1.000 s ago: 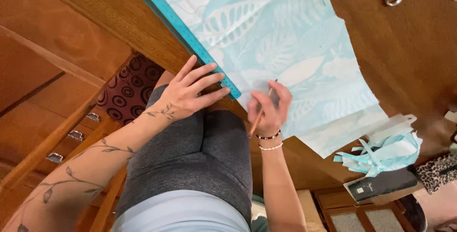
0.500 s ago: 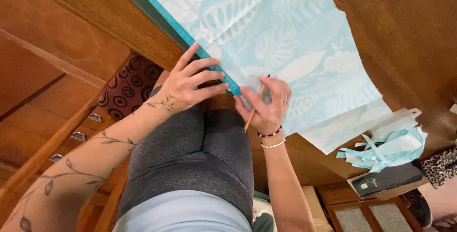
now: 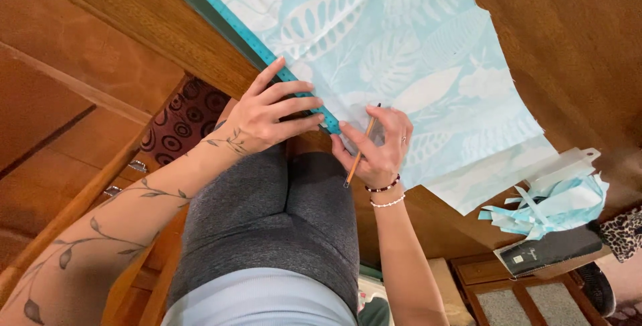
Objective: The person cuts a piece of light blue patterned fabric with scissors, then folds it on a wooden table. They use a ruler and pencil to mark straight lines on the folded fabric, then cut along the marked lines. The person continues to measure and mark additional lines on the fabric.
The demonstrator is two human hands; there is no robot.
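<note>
Marking looks underway, cutting not begun: left hand w/ fingers spread flat pins teal ruler on leaf-print fabric, right hand just beside it pinches pencil, tip at ruler's end.

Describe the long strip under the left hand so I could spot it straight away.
Start at the brown wooden table and the pale blue leaf-print fabric spread on it. Along the fabric's near edge lies a teal ruler, pinned by the left hand. Unlike the soft cloth, it is narrow, straight, darker, with fine markings.
</note>
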